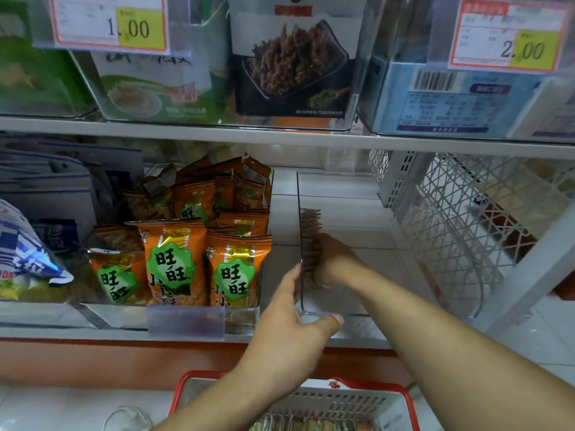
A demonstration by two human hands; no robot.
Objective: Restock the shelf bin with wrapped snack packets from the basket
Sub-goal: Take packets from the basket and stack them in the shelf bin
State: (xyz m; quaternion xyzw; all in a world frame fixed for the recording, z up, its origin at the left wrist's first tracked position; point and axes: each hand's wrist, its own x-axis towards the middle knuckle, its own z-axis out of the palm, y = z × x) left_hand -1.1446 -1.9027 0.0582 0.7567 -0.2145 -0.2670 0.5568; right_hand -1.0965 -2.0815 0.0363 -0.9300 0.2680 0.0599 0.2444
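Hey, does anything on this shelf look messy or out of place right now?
Mostly tidy. The orange snack packets stand upright in front, but those behind lean jumbled. The clear bin holds only the stack the right hand presses against its left wall.

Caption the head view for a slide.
Right hand presses snack packets against clear bin wall; left hand steadies its corner.

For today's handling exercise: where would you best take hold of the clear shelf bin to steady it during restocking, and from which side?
Grip the clear shelf bin at its front-left corner, coming from the open aisle side. Its thin upright wall suits a pinch, as the left hand shows, thumb on the front lip. The right hand presses a row of packets against that wall from inside, so brace outside it.
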